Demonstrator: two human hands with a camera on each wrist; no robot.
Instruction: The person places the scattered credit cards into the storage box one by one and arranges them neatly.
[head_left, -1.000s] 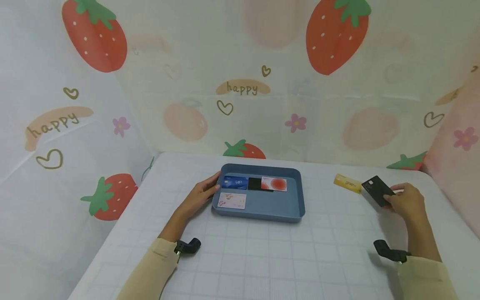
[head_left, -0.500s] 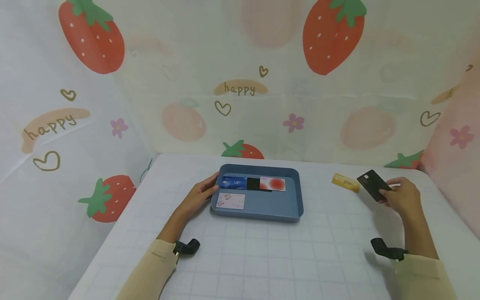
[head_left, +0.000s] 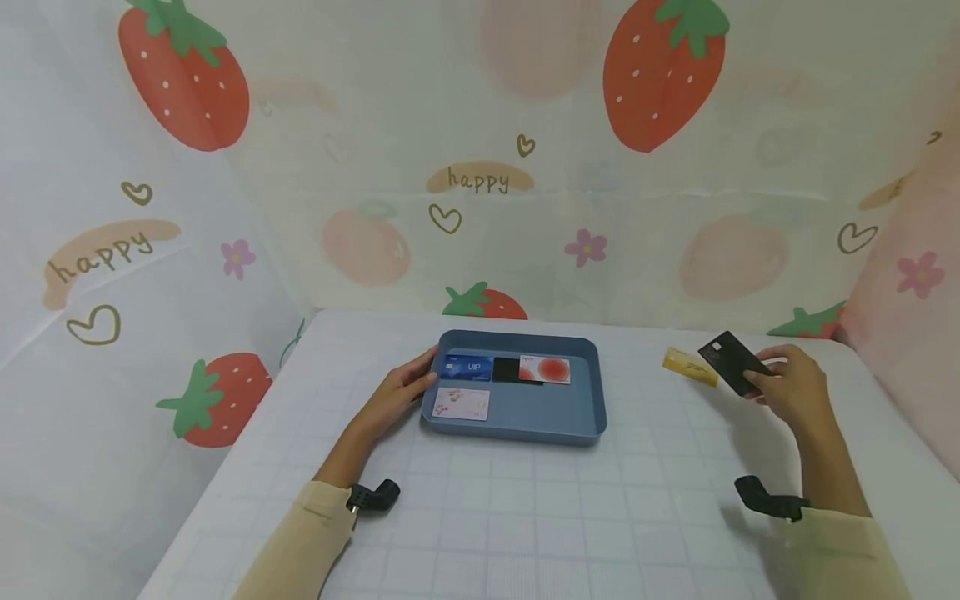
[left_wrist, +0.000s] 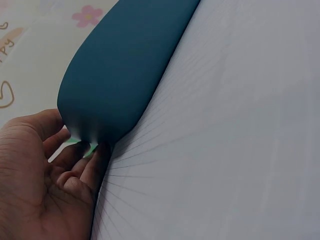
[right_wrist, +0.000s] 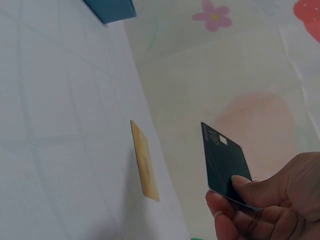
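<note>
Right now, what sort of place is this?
Probably a small tabletop filming corner: there's a white table, strawberry-print sheets behind and beside it, and black wrist cameras.

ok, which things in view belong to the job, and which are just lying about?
Likely in the job:
black chip card, in the right hand
blue tray, left hand touching its end
Inside: blue VIP card, floral card, red-circle card, dark card partly beneath
gold card, untouched

Surroundings:
strawberry-print backdrop
wrist cameras
</note>
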